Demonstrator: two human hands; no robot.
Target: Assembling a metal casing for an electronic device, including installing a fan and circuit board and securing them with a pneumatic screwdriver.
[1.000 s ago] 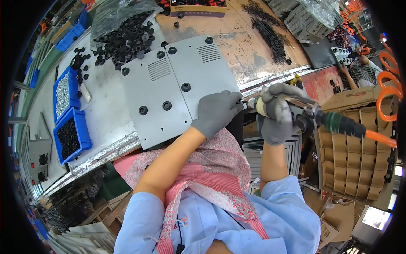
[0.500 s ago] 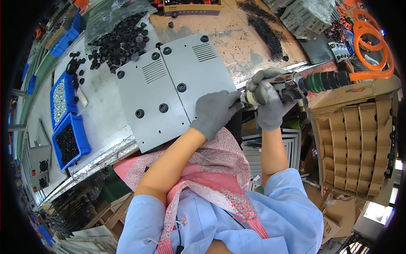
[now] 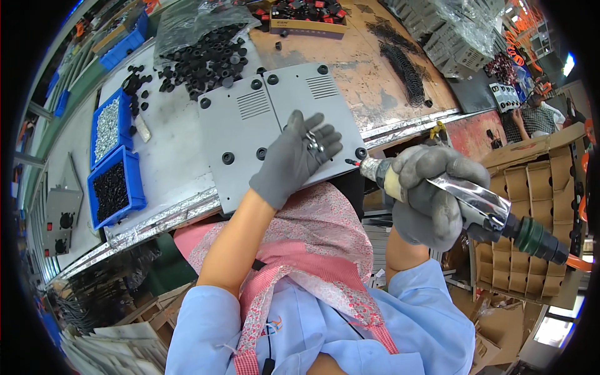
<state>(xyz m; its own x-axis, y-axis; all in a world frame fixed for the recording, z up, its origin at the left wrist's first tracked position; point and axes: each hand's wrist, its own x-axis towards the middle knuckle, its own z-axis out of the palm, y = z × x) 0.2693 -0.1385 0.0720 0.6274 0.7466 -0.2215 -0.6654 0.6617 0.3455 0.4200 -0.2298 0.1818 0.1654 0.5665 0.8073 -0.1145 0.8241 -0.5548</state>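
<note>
Head cam | my L hand [image 3: 290, 159]: palm up, fingers apart, prob. so metal bits [image 3: 314, 145] don't roll off | R hand [image 3: 434, 187]: clamped on pwr driver [image 3: 478, 203] | grey panels [image 3: 240, 132]: flat on desk [image 3: 172, 153]

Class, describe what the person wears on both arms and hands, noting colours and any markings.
The left hand and right hand wear grey gloves; the right one shows paler, worn-looking patches. Short, light blue sleeves cover the upper arms, leaving the forearms bare.

two gloved hands [image 3: 287, 164], one power driver [image 3: 481, 205], two slotted grey panels [image 3: 240, 130], two adjoining blue bins [image 3: 134, 181]
</note>
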